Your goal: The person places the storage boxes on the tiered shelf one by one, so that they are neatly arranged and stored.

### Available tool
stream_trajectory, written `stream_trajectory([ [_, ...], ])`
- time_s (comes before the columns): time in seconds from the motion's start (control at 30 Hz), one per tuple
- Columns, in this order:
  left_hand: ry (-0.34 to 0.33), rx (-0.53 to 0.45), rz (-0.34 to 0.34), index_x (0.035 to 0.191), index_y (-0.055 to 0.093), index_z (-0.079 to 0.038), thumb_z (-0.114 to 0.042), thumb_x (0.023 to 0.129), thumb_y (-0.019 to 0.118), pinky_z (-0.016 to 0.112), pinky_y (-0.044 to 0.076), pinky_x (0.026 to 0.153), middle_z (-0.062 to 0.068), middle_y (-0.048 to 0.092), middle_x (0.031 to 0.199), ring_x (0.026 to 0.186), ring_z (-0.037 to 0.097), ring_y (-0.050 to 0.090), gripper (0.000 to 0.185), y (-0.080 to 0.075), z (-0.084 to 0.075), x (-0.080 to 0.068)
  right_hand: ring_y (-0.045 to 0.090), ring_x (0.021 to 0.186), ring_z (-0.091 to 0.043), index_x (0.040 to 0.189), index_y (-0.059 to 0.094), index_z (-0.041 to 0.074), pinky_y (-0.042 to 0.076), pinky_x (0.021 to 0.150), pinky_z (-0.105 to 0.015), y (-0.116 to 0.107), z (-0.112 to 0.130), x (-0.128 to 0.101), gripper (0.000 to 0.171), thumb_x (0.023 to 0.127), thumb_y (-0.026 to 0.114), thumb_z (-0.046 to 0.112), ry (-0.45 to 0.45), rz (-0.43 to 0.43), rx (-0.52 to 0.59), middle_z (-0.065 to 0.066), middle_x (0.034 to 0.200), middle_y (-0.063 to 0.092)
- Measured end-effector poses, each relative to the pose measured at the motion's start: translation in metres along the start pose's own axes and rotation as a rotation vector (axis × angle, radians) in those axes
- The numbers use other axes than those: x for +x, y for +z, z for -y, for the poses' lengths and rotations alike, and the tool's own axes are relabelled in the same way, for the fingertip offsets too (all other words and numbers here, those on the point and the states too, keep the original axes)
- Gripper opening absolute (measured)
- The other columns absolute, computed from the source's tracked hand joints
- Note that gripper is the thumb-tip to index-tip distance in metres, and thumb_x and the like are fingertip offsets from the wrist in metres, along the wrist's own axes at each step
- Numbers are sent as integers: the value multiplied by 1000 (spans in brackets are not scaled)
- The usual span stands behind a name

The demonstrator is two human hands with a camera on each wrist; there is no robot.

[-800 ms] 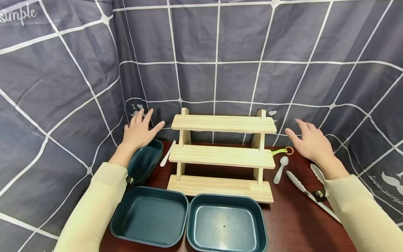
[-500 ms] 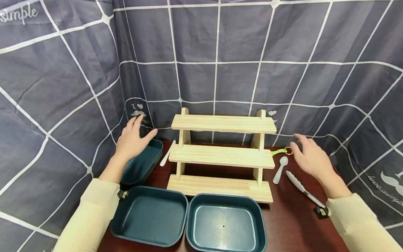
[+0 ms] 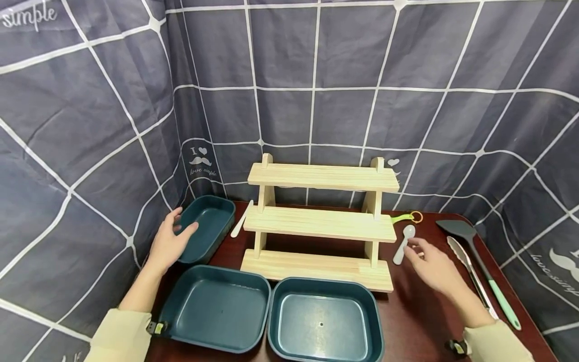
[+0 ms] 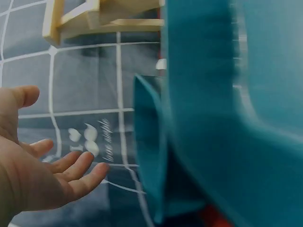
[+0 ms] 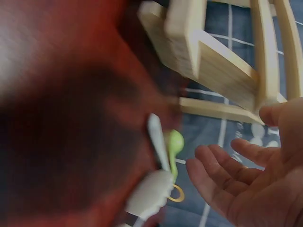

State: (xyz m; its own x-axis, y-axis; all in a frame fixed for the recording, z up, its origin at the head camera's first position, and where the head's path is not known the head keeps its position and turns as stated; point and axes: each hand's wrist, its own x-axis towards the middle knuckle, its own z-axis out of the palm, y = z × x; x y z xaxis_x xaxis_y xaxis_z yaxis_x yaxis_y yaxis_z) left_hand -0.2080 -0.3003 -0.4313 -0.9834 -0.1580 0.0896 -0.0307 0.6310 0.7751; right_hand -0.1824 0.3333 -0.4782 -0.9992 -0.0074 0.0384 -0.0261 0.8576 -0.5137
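Left hand spread, fingers relaxed and slightly fanned, holding nothing; fingertips at the near left rim of the dark teal rectangular plastic tray, touching or just short of it, cannot tell which. The left wrist view shows the open palm with fingers extended toward the tray's blurred teal wall.

Right hand also spread, palm down, fingers loosely extended, holding nothing. Fingertips just beside the small white plastic spoon, which lies flat on the dark red-brown counter; contact not clear. The right wrist view shows the open fingers close to the spoon, apart from it, much motion blur.

Between the two hands: a pale wooden three-tier stepped rack, upright, shelves bare. Just beyond the right hand, at the rack's right end, a lime-green handle with a small ring. To the right of the right hand, metal tongs and a grey spatula with mint-green handle, lying side by side. Beside the left hand's tray, toward the rack, a white stick-like utensil. Nearer the person than both hands, two more dark teal trays, a left one and a right one, side by side and touching. Grey grid-patterned cloth hangs behind it all.
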Motion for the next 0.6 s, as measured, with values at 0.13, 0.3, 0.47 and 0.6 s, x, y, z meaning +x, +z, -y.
stream_trajectory([
  [0.13, -79, -89, -59, 164, 28, -9, -40, 104, 61, 60, 40, 110, 25, 37, 159, 141, 44, 40, 75, 1, 21, -14, 55, 124, -53, 146, 49, -3, 47, 93, -67, 16, 0, -7, 69, 106, 50, 54, 50, 68, 14, -36, 145, 49],
  [0.3, -212, -174, -161, 160, 39, -10, -33, 103, 62, 49, 40, 109, 21, 43, 156, 139, 36, 46, 65, 4, 42, -29, 60, 117, -50, 142, 53, -7, 52, 92, -61, 30, 1, -11, 65, 105, 58, 47, 35, 93, 43, -37, 139, 53],
  [0.47, -316, -241, -173, 158, 40, -6, -28, 103, 62, 27, 44, 94, 23, 43, 153, 133, 32, 49, 63, 11, 56, -41, 70, 92, -26, 144, 47, -11, 60, 71, -37, 42, 3, -16, 66, 103, 66, 36, 95, 167, 272, -21, 110, 69],
  [0.6, -361, -307, -186, 155, 38, -1, -23, 101, 62, 16, 46, 75, 20, 49, 137, 114, 22, 52, 63, 15, 66, -46, 69, 96, -26, 146, 42, -15, 62, 71, -35, 50, 4, -17, 63, 103, 66, 25, 139, 212, 440, -29, 122, 63],
])
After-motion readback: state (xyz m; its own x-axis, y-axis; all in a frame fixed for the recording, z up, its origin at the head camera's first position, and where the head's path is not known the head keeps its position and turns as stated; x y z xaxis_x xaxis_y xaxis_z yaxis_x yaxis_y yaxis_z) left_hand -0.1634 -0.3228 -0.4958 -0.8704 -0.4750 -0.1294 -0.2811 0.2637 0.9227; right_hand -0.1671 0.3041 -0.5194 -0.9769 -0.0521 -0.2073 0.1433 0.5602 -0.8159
